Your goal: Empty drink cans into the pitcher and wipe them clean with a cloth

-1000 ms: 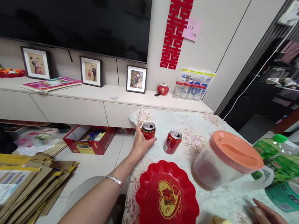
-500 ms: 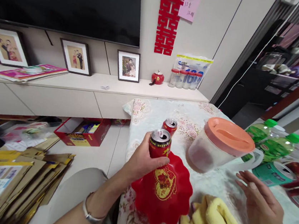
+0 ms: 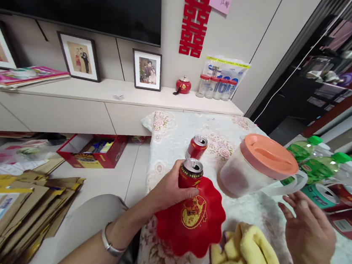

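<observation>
"Head view: what does the left hand (image 3: 169, 189) hold?"

"A black-banded red metal can (image 3: 191, 175), gripped snugly, by the far edge of a scalloped red plate (image 3: 204, 232)."

"And the right hand (image 3: 310, 232)?"

"Fingers loosely spread (near a translucent, orange-lidded plastic pitcher (image 3: 241, 173))."

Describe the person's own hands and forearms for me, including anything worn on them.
The left hand and right hand are ungloved. A smooth, rounded silver-coloured bangle circles the left wrist; no band shows at the right wrist. No sleeve shows on either forearm.
</observation>
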`<action>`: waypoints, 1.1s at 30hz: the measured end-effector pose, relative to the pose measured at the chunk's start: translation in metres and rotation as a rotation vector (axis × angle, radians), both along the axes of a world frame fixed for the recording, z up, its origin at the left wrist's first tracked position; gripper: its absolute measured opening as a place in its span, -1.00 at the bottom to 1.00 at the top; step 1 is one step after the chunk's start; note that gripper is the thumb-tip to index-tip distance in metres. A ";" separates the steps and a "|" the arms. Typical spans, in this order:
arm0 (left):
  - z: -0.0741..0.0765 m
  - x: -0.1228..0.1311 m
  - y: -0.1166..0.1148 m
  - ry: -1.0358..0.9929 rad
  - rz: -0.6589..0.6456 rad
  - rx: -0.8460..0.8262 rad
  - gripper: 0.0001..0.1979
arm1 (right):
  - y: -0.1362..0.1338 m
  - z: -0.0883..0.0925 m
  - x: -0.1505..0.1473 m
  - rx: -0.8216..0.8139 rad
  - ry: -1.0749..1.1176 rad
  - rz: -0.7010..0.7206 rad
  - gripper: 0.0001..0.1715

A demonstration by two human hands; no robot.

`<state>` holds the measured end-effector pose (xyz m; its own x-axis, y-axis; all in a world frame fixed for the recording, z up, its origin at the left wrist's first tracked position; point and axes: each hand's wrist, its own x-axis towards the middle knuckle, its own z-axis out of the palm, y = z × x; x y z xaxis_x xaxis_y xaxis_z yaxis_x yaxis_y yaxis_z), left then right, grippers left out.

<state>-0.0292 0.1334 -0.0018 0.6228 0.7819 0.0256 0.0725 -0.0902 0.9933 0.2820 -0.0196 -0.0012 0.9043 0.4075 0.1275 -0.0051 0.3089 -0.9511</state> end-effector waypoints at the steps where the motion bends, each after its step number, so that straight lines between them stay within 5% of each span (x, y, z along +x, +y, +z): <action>1: 0.001 0.001 0.001 0.015 0.026 0.003 -0.30 | -0.001 0.000 -0.002 -0.016 0.022 0.004 -0.51; 17: -0.011 0.040 0.009 0.061 0.288 0.269 -0.31 | 0.016 0.003 0.006 -0.001 -0.125 0.151 -0.50; 26: -0.014 0.036 0.009 -0.007 0.128 0.133 -0.23 | 0.042 0.021 0.004 0.094 -0.065 0.268 -0.42; 33: -0.013 0.034 0.010 -0.049 0.130 0.122 -0.24 | 0.056 0.046 0.000 0.138 -0.109 0.264 -0.24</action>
